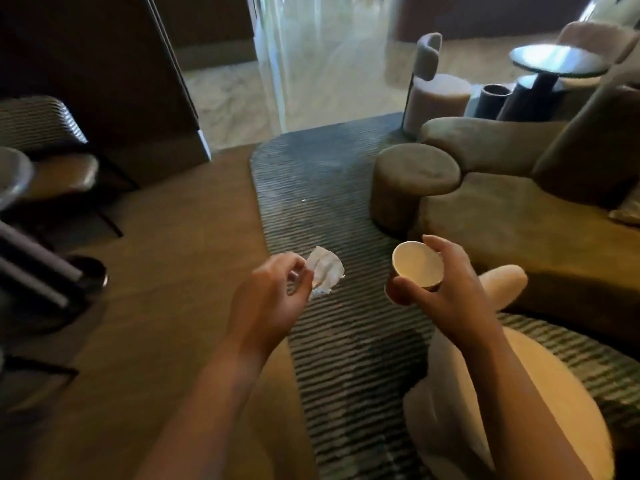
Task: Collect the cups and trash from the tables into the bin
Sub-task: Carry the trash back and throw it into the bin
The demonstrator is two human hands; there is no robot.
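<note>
The paper cup (417,266) sits in the right grip (446,289), thumb under its near side and fingers curled over the far wall. It is tipped so that its pale inside faces the camera. It looks empty, which would explain why it can be carried at a tilt with no care for spills.

The crumpled napkin (325,273) hangs from the left grip (273,292), pinched at one edge between thumb and fingertips. So light a thing needs no more than a pinch, and most of the paper sticks out free beyond the fingers.

Both things are held in the air in front of the body, above the ribbed rug (311,188), and touch no surface. With one item in each hand, I judge this to be the carrying leg of the task: trash in hand, on its way to the bin.

No bin can be picked out for certain. A dark cylinder (493,98) stands on the floor beside the round tabletop (557,60) far off on the right and may be one, but it is too blurred to tell. The sofa (502,220) lies to the right of the open rug.
</note>
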